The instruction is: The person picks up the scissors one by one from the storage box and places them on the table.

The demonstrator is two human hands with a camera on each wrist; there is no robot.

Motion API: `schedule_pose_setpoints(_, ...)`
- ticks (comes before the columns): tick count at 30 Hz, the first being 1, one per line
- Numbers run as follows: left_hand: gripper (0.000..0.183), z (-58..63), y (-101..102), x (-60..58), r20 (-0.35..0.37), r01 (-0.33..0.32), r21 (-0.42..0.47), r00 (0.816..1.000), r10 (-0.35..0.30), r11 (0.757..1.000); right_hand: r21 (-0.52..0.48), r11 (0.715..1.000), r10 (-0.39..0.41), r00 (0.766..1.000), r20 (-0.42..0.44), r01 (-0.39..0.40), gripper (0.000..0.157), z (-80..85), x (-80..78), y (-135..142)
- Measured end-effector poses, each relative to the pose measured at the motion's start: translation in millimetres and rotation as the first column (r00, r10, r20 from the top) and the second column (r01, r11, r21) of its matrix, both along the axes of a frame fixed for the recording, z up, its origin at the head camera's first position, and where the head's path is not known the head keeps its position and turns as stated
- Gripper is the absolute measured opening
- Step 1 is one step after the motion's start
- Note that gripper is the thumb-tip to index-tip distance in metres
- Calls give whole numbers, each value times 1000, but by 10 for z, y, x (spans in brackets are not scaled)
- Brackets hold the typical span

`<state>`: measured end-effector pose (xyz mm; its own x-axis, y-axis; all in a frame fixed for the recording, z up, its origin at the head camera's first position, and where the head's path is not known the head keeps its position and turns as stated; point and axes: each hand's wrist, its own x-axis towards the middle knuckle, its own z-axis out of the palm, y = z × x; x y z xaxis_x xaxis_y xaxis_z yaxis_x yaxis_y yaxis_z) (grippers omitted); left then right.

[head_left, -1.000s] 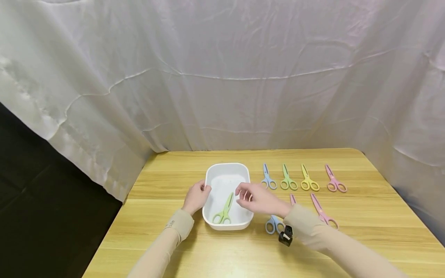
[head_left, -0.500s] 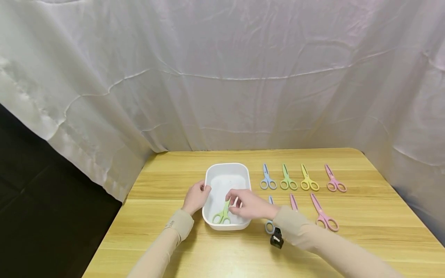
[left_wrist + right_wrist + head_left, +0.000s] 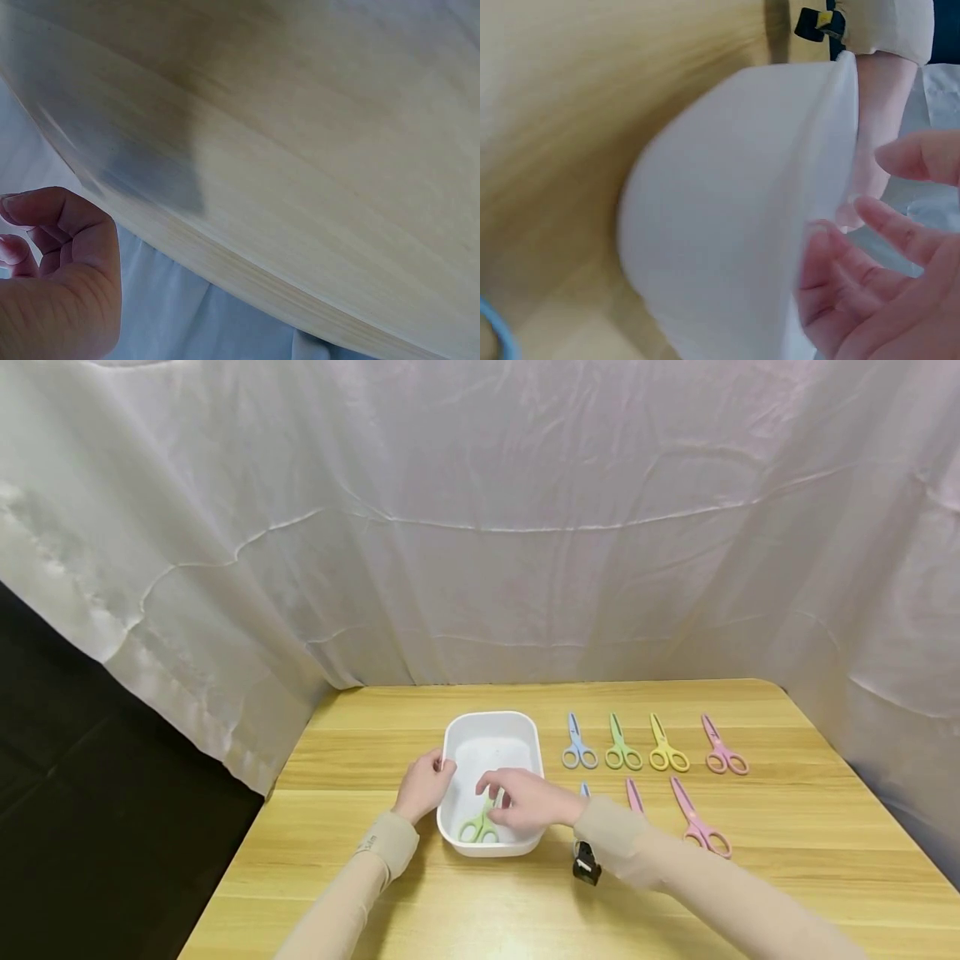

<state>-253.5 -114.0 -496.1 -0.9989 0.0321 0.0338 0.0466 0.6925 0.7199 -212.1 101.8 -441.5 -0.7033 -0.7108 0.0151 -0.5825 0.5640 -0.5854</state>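
Observation:
A white plastic box (image 3: 489, 851) stands on the wooden table. My left hand (image 3: 422, 787) grips its left rim, thumb over the edge. Low inside the box lies a pair of green scissors (image 3: 481, 822), handles towards me. Above the scissors' blade end hovers my right hand (image 3: 528, 800), fingers loosely bent and partly covering the blades. The right wrist view shows my right hand (image 3: 892, 277) reaching over the box wall (image 3: 712, 202), with a gap between thumb and fingers and nothing seen in it. Curled fingers of my left hand (image 3: 67, 277) appear in the left wrist view.
Right of the box, a back row holds blue scissors (image 3: 577, 750), green scissors (image 3: 619, 750), yellow scissors (image 3: 664, 750) and pink scissors (image 3: 722, 752). Nearer lie pink scissors (image 3: 693, 820), more pink scissors (image 3: 633, 795) and blue scissors (image 3: 585, 790), the last two partly under my right arm.
My right hand has moved left and slightly down, from the box's right side to over the green scissors. The left hand, the box and the scissors stay in place.

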Motion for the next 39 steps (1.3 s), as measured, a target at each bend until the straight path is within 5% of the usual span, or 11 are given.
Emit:
schedule_pose_setpoints(7, 19, -4, 8, 0, -12, 3, -10, 1000, -3, 1000, 151, 988, 31, 1000, 0, -31, 38, 138, -88, -129)
schedule_pose_setpoints(18, 21, 19, 0, 14, 4, 17, 2, 1000, -17, 1000, 346, 932, 99, 994, 45, -108, 42, 246, -232, -312)
schedule_pose_setpoints(39, 19, -14, 0, 3, -31, 3, -1, 1000, -3, 1000, 503, 861, -11, 986, 167, -75, 52, 195, -324, -411)
